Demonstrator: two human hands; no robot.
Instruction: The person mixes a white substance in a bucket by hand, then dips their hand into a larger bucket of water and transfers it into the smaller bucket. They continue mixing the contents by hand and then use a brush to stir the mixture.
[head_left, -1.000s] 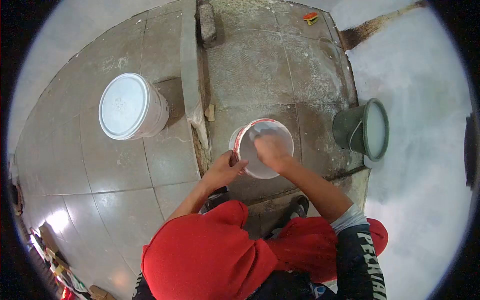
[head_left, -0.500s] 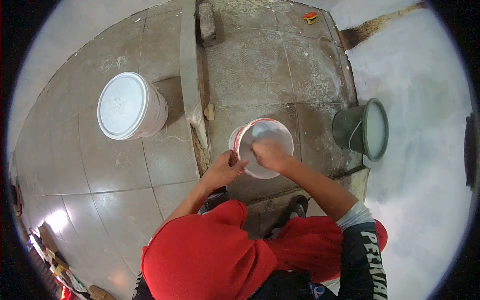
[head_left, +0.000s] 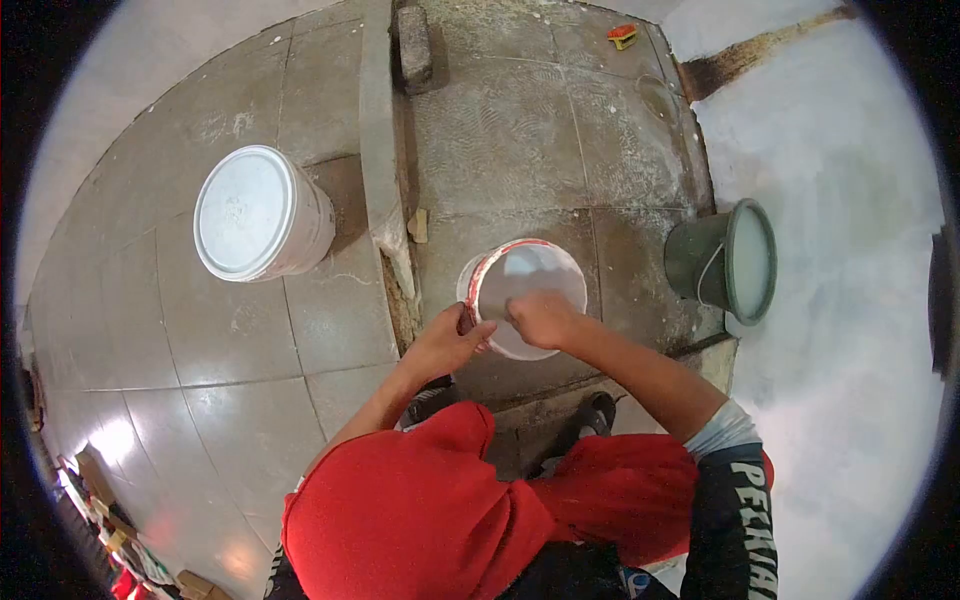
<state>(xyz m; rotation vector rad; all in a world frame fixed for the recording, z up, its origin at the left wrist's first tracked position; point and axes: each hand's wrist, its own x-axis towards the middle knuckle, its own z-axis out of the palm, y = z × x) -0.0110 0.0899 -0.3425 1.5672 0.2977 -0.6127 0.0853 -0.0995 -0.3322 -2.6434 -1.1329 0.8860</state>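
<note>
A white bucket [head_left: 478, 278] with red along part of its rim stands on the tiled floor in front of me. My left hand [head_left: 448, 342] grips the left side of its rim, thumb towards the inside. Over the bucket's mouth is my right hand [head_left: 543, 318], closed in a fist and reaching partly inside. Whatever the fist holds is hidden or blurred. Pale greyish-white material shows inside the bucket, its surface hard to make out.
A lidded white bucket [head_left: 243, 212] stands to the left, beyond a raised ledge [head_left: 380, 130]. To the right, a dark green bucket [head_left: 752, 260] holds pale liquid beside the wall. A block [head_left: 414, 45] and an orange-yellow brush-like object [head_left: 622, 37] lie farther away.
My right hand has shifted slightly right and towards me over the bucket. My left hand stays on the rim.
</note>
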